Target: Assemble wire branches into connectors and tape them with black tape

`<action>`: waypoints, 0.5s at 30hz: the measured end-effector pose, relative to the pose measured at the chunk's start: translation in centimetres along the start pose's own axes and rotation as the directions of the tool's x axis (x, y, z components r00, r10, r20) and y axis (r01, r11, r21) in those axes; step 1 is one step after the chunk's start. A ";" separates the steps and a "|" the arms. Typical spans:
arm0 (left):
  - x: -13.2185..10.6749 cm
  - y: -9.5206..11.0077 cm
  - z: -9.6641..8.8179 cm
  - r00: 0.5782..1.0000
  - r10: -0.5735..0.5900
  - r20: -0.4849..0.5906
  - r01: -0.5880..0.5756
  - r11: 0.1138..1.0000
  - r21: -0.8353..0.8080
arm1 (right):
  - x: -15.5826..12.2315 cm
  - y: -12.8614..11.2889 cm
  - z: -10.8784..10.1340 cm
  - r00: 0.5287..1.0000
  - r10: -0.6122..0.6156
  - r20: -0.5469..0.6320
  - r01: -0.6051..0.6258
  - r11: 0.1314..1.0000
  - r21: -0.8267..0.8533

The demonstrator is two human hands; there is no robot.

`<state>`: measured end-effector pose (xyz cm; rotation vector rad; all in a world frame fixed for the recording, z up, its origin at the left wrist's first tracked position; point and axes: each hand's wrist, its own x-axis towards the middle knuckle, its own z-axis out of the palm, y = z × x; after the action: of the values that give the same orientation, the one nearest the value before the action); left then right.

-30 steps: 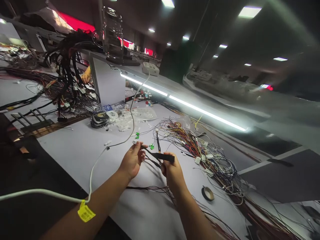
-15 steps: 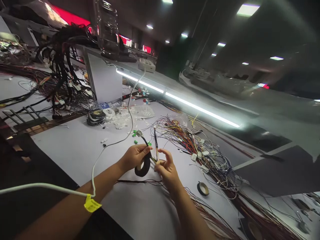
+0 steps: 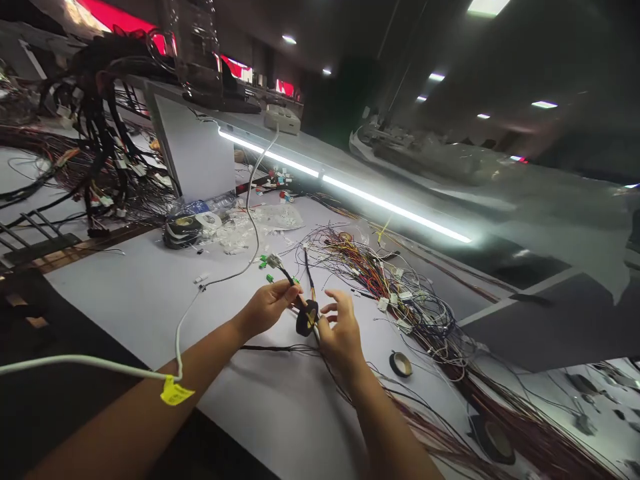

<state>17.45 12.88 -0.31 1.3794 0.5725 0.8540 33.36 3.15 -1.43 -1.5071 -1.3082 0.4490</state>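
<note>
At far left, a metal rack (image 3: pixel 43 233) stands beside a hanging mass of black-sleeved cables (image 3: pixel 95 100). A clear jug (image 3: pixel 195 60) stands on the raised shelf (image 3: pixel 240 113); its contents cannot be made out. On the white table (image 3: pixel 125 293), a white cable (image 3: pixel 90 360) with a yellow label (image 3: pixel 176 392) passes over the left forearm. Farther back, clear plastic bags (image 3: pixel 240 237) lie crumpled, the rightmost holding small pale pieces too blurred to identify; a black tape roll (image 3: pixel 181 233) sits just beside them, partly under clear film. Nearer lies a small white connector (image 3: pixel 201 279).

The left hand (image 3: pixel 267 308) pinches a black-wrapped wire bundle (image 3: pixel 289 276) between thumb and fingers, above the middle of the table. A pale connector (image 3: pixel 273 261) tips its far end, near green connectors (image 3: pixel 263 262). A black cloth-tape roll (image 3: pixel 302 325) hangs at the bundle, between the hands. The right hand (image 3: pixel 343 337) is close beside it, index finger lifted and the others curled; whether it grips the wires is hidden.

Rightward, a multicoloured heap of loose wires (image 3: pixel 373 273) with white connectors stretches across the table. Nearer, a tape roll (image 3: pixel 401 364) lies tilted, and another dark roll (image 3: pixel 493 440) rests by brown wires (image 3: pixel 540 447).
</note>
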 end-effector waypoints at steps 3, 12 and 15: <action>0.9 -0.2 -0.3 0.999 -0.035 -0.031 0.035 0.999 0.020 | -2.1 -1.9 0.7 0.877 -0.401 0.265 0.452 0.876 -0.171; 0.1 0.2 -2.9 0.941 -0.331 0.070 0.338 0.925 -0.174 | -2.0 -5.5 -0.9 0.492 -0.263 0.830 0.486 0.874 -0.011; -1.1 0.9 -3.3 0.952 -0.284 0.116 0.305 0.920 -0.246 | 0.5 -5.2 -3.2 0.722 -0.139 0.678 -0.006 0.978 0.206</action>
<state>14.06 13.99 0.03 1.0478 0.5678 0.6034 33.53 1.38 4.45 -1.1431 -1.8205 1.1434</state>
